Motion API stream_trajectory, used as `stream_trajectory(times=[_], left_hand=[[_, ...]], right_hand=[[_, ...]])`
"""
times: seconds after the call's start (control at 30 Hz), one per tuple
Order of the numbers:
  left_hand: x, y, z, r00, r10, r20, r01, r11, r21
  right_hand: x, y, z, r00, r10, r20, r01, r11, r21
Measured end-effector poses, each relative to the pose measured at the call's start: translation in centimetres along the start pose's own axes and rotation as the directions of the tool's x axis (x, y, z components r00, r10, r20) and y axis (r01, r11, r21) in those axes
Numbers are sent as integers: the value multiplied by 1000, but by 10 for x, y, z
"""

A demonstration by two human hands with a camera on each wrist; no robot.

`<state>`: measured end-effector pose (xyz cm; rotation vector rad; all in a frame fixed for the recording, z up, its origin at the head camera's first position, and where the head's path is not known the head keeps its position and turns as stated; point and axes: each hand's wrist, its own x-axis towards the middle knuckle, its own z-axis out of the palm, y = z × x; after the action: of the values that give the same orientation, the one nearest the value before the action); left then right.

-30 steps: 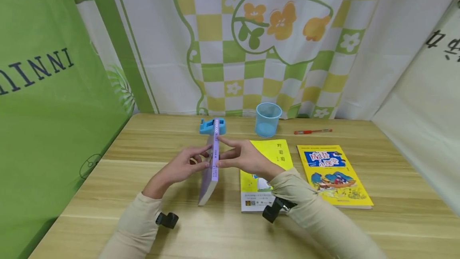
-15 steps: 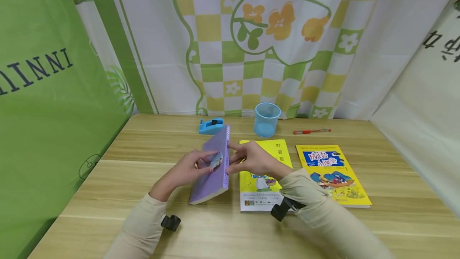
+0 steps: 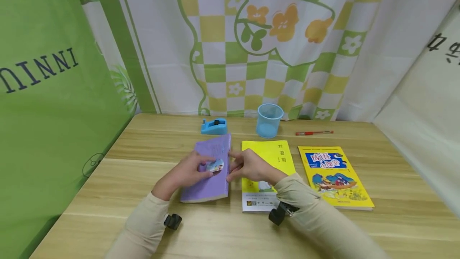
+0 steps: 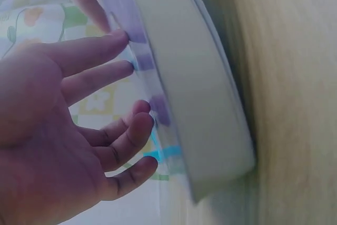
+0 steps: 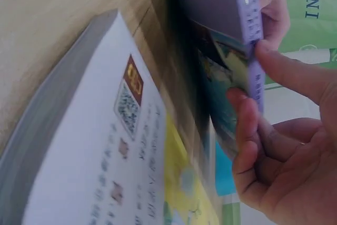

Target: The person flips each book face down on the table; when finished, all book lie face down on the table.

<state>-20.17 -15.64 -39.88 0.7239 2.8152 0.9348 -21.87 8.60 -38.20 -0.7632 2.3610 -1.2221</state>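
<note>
A purple book (image 3: 208,187) with a small picture on its upper cover leans over the table, its spine side on the right raised. My right hand (image 3: 251,166) pinches it at the spine. In the right wrist view the thumb lies on the spine (image 5: 254,72) and the fingers reach under to the other cover. My left hand (image 3: 183,172) touches the upper cover with its fingertips, beside the picture. The left wrist view shows those fingers (image 4: 95,80) fairly straight or loosely bent against the cover, with the thick page block (image 4: 189,77) facing the camera.
Just right of the purple book lies a yellow book (image 3: 267,151), partly under my right hand. Another yellow book (image 3: 334,175) lies farther right. Toward the back stand a blue tape dispenser (image 3: 214,127) and a blue mesh cup (image 3: 268,121). A red pen (image 3: 314,133) lies at the back right.
The purple book has gone from nearly upright, spine toward me, to leaning down leftward, its cover now facing up. Both hands have turned along with it and shifted slightly right.
</note>
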Motion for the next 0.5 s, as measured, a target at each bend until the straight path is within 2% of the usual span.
stream_trajectory(times=[0.13,0.5], left_hand=[[-1,1,3,998,-58,8,57,996,72],[-1,1,9,998,-53,16,50,987,150]], right_hand=[[3,4,3,1000,15,26,-14,999,-42],[6,12,9,994,107,31,-104,992,-74]])
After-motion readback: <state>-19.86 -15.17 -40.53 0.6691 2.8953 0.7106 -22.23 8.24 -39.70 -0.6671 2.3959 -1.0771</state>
